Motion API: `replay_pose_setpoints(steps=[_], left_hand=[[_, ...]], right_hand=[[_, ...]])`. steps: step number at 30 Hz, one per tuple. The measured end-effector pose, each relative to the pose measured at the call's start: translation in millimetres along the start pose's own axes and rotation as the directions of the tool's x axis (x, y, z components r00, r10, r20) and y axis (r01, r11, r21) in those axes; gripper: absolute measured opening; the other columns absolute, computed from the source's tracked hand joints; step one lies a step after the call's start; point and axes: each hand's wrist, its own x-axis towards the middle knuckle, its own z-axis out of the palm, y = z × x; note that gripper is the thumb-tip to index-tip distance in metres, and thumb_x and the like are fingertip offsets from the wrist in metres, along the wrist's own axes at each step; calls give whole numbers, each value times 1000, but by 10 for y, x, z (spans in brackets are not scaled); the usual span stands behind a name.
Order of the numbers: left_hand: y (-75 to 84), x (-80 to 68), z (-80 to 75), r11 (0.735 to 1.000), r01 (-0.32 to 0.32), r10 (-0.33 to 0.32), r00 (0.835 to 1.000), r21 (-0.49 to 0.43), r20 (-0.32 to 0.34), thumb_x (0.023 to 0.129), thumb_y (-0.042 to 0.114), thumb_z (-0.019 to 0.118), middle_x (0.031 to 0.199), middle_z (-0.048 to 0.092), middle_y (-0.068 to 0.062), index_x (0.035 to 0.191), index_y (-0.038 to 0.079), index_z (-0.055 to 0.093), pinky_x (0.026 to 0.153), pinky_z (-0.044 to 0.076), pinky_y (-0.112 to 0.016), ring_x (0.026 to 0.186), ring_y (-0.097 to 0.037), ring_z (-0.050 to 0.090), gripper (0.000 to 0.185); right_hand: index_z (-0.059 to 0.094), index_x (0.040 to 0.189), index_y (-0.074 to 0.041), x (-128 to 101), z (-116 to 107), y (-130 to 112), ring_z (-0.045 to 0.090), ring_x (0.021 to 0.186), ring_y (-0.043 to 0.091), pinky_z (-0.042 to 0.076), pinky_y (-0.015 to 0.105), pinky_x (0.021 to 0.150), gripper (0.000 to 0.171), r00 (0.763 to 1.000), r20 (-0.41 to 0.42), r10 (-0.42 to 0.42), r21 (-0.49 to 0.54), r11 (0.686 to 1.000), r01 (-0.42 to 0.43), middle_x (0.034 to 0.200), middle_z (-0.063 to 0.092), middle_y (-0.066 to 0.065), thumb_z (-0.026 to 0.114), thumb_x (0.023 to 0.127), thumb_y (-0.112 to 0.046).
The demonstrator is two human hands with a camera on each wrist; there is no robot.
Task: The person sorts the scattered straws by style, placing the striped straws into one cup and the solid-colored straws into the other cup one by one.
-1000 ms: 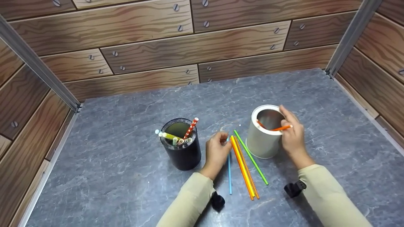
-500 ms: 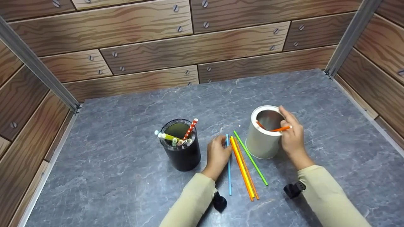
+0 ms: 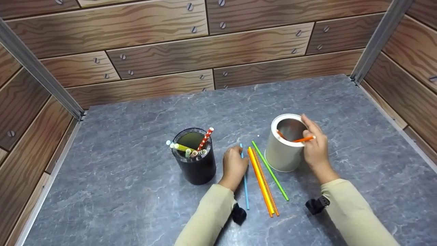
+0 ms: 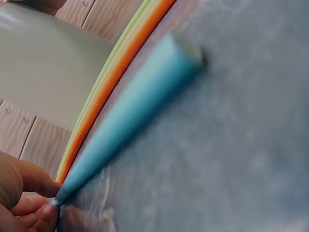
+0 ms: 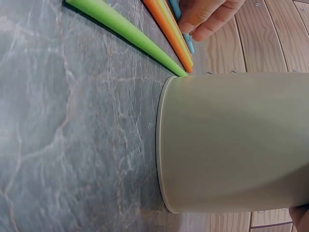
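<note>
Your left hand [image 3: 234, 166] pinches the blue straw's [image 3: 244, 181] far end on the grey table [image 3: 136, 191].
It lies flat, long axis near to far, just left of the orange and green ones. Your right hand [image 3: 315, 148] grips an orange straw [image 3: 303, 139] slanted into the white cup [image 3: 283, 150] (steadying its rim, probably).

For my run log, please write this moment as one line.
left hand: pinches blue straw on table | right hand: holds orange straw at white cup rim | beside: black cup, loose straws
</note>
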Motion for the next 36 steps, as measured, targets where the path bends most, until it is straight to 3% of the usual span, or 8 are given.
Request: replay_pose_setpoints(steps=[5,10,16,22,25,30,36], left_hand=[[-4,31,13,1000,-24,23,999,-10,-27,62,-8,62,60,42,1,66,2,60,47,31,-23,55,-16,37,11],[-12,65,24,1000,-29,29,999,4,-36,60,-8,62,56,40,3,61,4,58,45,29,-21,53,-15,35,13],[-3,77,29,1000,-20,20,1000,-15,0,58,-10,59,55,24,4,55,14,34,48,16,-21,53,-16,26,35],[-21,95,20,1000,-26,26,1000,-2,1,57,-8,60,54,19,6,53,17,26,48,13,-22,52,-15,22,42],[-37,108,-11,1000,11,-10,1000,-30,23,56,-6,63,53,26,7,51,15,36,46,17,-20,52,-13,27,35],[-46,137,-82,976,168,-155,983,-141,97,57,-2,68,57,46,7,64,6,61,47,33,-17,55,-9,42,12],[-40,144,-124,936,256,-225,963,-240,148,61,2,69,62,57,4,74,4,68,50,41,-17,56,-7,48,13]], right_hand=[[52,119,15,-1,-2,10,48,103,-10,35,8,93,42,1000,-6,12,11,1000,-12,115,54,36,37,80,9],[51,120,16,5,-9,17,47,108,-11,34,9,96,41,1000,2,7,11,1000,-7,116,53,36,38,82,8],[51,120,17,-16,0,21,47,109,-9,34,9,96,40,1000,-3,-4,25,1000,4,115,52,38,38,83,9],[51,120,17,-17,6,23,47,109,-10,34,9,96,39,1000,-1,-12,25,1000,12,116,53,38,38,83,9],[51,120,16,-17,3,7,47,109,-11,34,9,97,40,1000,7,-4,21,1000,4,116,53,36,39,83,9],[51,120,16,-15,2,3,47,109,-10,34,9,96,40,1000,9,-5,21,1000,5,116,53,37,38,83,9],[50,119,18,-4,11,40,49,107,-8,34,9,94,39,999,-3,-32,29,999,32,113,52,40,37,83,10]])
